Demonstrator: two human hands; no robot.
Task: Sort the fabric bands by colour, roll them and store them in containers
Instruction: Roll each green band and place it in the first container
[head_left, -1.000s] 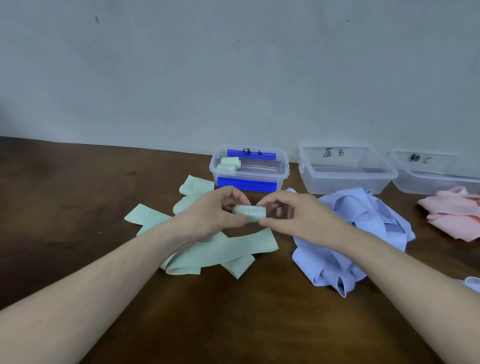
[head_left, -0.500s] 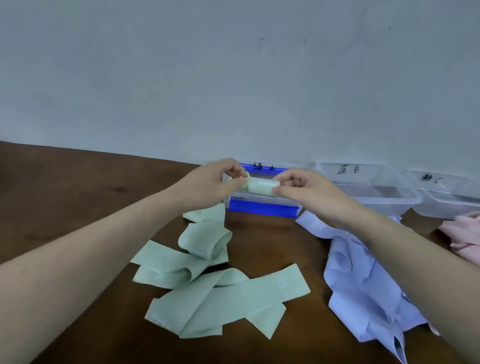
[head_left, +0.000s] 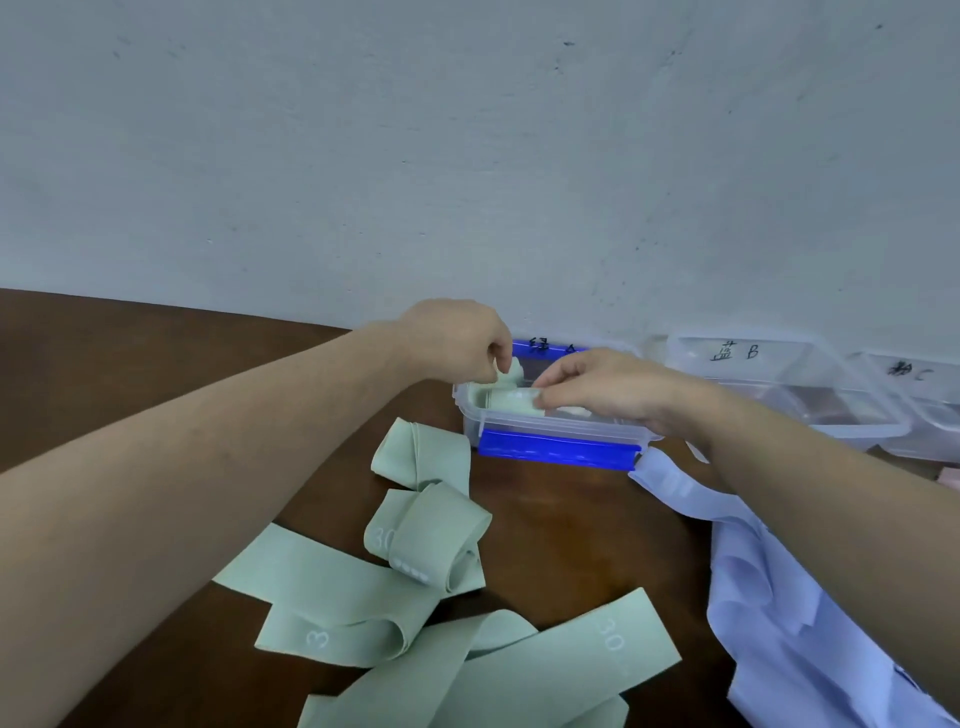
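Both hands have carried a rolled green band (head_left: 511, 401) from over the table (head_left: 130, 364) to the first container (head_left: 550, 434), the clear box with blue clips that stands at the left of a row of three against the wall. A second ago the roll was held between the two hands above the loose green bands (head_left: 415, 613); half a second ago it was lifted just in front of the box; now it sits low inside the box at its left end. The right hand (head_left: 597, 387) pinches the roll at its near edge with thumb and fingertips. The left hand (head_left: 457, 340) is curled over the box's left end, fingers gripping a second piece of green fabric (head_left: 511, 371) that stands up behind the roll; whether that piece is a band already stored or part of the same one cannot be told.

The move suggests this band is all but stored, with only the release to come. Much sorting and rolling appears to remain: several green bands lie unrolled and overlapping on the table in front of the box, one loosely looped, and a heap of blue bands (head_left: 779, 597) lies to the right beneath the right forearm. The container marked B (head_left: 779, 379) and the container marked C (head_left: 930, 395) stand just beside the first; their contents are hard to make out, though neither shows a roll
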